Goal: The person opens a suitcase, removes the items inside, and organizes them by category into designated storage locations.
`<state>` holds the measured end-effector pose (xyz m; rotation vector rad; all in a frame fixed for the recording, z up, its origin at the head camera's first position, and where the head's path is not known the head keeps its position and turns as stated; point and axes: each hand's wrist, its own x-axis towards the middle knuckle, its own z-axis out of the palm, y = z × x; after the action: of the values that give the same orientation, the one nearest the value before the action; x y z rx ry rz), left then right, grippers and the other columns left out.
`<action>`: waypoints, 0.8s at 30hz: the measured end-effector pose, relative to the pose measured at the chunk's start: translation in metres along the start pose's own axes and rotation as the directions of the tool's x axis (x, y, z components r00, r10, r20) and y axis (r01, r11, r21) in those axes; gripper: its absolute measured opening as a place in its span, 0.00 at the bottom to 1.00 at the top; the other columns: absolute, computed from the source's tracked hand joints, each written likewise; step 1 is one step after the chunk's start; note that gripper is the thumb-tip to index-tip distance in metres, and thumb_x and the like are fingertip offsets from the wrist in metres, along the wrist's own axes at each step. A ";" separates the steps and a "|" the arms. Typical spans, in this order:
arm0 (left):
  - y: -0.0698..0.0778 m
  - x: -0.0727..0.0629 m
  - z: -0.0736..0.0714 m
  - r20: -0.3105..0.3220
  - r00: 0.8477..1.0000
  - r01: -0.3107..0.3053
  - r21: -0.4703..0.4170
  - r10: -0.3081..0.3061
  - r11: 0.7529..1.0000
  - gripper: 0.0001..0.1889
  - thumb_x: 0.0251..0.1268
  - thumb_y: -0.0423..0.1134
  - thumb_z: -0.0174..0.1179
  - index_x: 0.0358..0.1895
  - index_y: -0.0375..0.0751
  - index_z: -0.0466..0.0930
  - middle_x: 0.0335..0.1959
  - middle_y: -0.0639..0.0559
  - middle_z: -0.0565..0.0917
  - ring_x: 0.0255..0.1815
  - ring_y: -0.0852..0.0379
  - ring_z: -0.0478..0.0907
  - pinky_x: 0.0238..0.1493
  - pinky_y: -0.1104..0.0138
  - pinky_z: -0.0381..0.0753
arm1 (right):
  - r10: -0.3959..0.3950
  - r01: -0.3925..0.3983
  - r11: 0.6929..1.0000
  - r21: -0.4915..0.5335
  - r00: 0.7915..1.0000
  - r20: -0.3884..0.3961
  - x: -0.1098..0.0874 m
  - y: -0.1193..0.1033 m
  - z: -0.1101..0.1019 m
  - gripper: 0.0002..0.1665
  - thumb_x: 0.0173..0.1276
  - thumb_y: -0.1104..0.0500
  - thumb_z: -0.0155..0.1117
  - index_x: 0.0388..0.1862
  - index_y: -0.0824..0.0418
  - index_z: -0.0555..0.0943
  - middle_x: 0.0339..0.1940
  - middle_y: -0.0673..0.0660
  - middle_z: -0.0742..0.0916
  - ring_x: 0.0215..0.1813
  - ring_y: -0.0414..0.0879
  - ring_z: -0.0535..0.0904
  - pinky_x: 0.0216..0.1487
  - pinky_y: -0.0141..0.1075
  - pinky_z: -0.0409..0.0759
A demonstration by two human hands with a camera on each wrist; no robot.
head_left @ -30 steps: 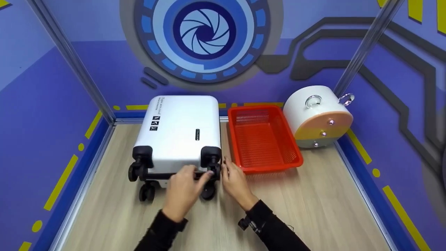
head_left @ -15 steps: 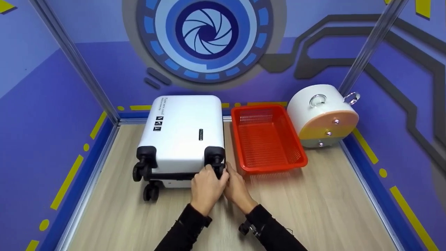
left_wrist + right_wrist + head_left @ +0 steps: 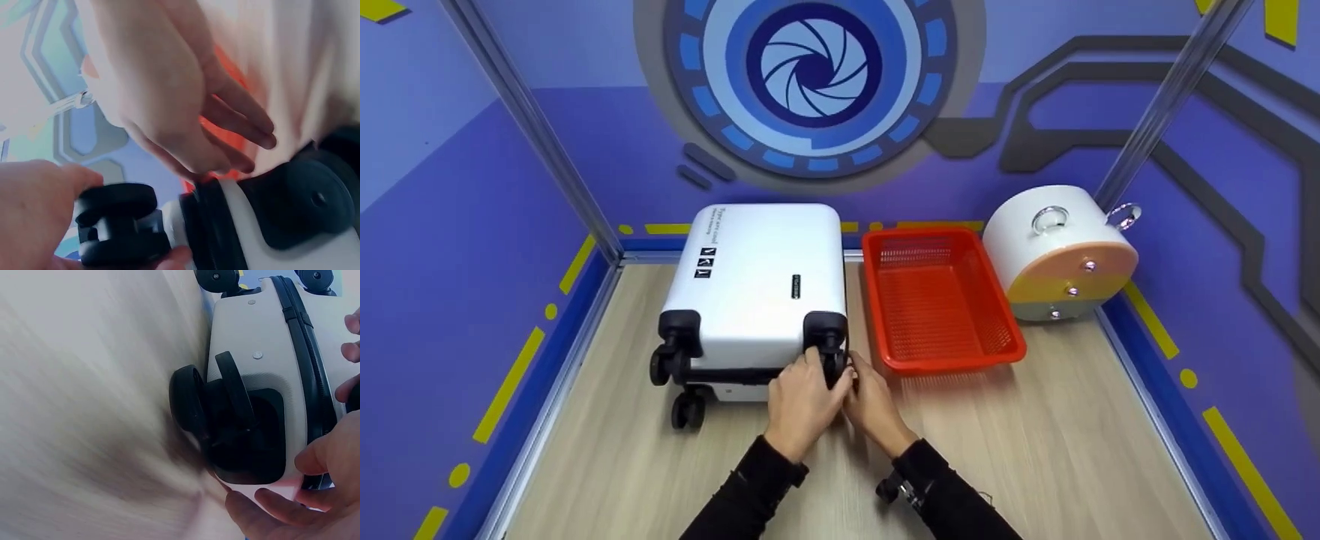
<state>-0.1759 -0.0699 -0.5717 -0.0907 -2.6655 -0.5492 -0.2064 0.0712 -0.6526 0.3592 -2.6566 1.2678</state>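
A white hard-shell suitcase lies flat with its black wheels toward me. My left hand grips the caster wheel at its near right corner, thumb on one side and fingers on the other. Close beside it, my right hand is at the same corner, along the black zipper running round the suitcase. Its thumb and forefinger pinch at the zipper; the pull between them is mostly hidden. The other right fingers extend under the corner. The suitcase looks closed.
A red plastic basket stands just right of the suitcase. Beyond it is a white drum-shaped box with a striped front, small knobs and ring handles. Blue printed panels enclose the wood-grain table at the back and sides.
My left hand has moved right from the middle of the suitcase's near edge and taken hold of the corner wheel. The right hand has stayed at that corner, its fingers slightly shifted.
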 end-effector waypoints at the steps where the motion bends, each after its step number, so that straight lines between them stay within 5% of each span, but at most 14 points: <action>1: -0.003 0.001 0.000 0.002 1.000 -0.027 0.003 0.027 1.000 0.34 0.71 0.67 0.69 0.53 0.34 0.82 0.33 0.40 0.90 0.29 0.41 0.89 0.27 0.50 0.87 | 0.002 -0.002 1.000 0.007 1.000 -0.001 0.000 0.001 0.000 0.35 0.74 0.70 0.66 0.79 0.72 0.73 0.61 0.71 0.90 0.61 0.64 0.90 0.65 0.57 0.87; 6: -0.025 0.002 0.001 0.023 0.991 -0.135 -0.010 0.135 0.991 0.44 0.66 0.73 0.71 0.66 0.37 0.81 0.46 0.40 0.93 0.39 0.43 0.91 0.34 0.51 0.90 | 0.024 -0.025 0.998 0.049 0.999 0.025 0.001 0.004 0.003 0.39 0.72 0.70 0.67 0.80 0.73 0.71 0.63 0.71 0.89 0.63 0.67 0.89 0.68 0.58 0.86; 12: -0.060 -0.004 -0.001 -0.018 0.962 -0.273 0.010 0.274 0.962 0.37 0.64 0.61 0.79 0.72 0.46 0.83 0.48 0.47 0.93 0.44 0.48 0.89 0.39 0.54 0.90 | 0.077 -0.085 0.990 0.115 0.994 0.077 0.002 0.008 0.007 0.31 0.81 0.65 0.62 0.80 0.67 0.74 0.64 0.68 0.90 0.56 0.61 0.93 0.60 0.52 0.91; 15: -0.076 -0.004 -0.004 -0.063 0.929 -0.359 0.075 0.364 0.930 0.30 0.67 0.49 0.79 0.70 0.48 0.85 0.43 0.51 0.91 0.40 0.50 0.85 0.38 0.57 0.87 | 0.073 -0.083 0.988 0.128 0.994 0.082 0.003 0.010 0.008 0.30 0.82 0.64 0.61 0.80 0.67 0.74 0.63 0.68 0.90 0.55 0.60 0.93 0.59 0.52 0.91; 21: -0.105 0.006 -0.013 -0.175 0.821 -0.497 0.247 0.543 0.832 0.22 0.61 0.33 0.75 0.60 0.45 0.89 0.43 0.47 0.85 0.43 0.46 0.79 0.43 0.56 0.79 | 0.051 -0.060 0.994 0.096 0.994 0.093 0.003 0.012 0.007 0.33 0.79 0.68 0.61 0.81 0.71 0.72 0.63 0.69 0.90 0.61 0.64 0.91 0.65 0.56 0.88; 24: -0.118 0.012 -0.020 -0.188 0.817 -0.473 0.321 0.545 0.820 0.27 0.57 0.39 0.81 0.61 0.45 0.86 0.58 0.40 0.83 0.60 0.39 0.79 0.60 0.49 0.79 | 0.055 -0.062 0.995 0.077 0.995 0.083 0.004 0.012 0.006 0.33 0.78 0.70 0.59 0.80 0.72 0.72 0.62 0.70 0.90 0.62 0.64 0.91 0.66 0.56 0.87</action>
<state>-0.1959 -0.1864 -0.5928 -0.5983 -2.2746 -0.0239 -0.2142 0.0734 -0.6646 0.3532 -2.7081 1.4085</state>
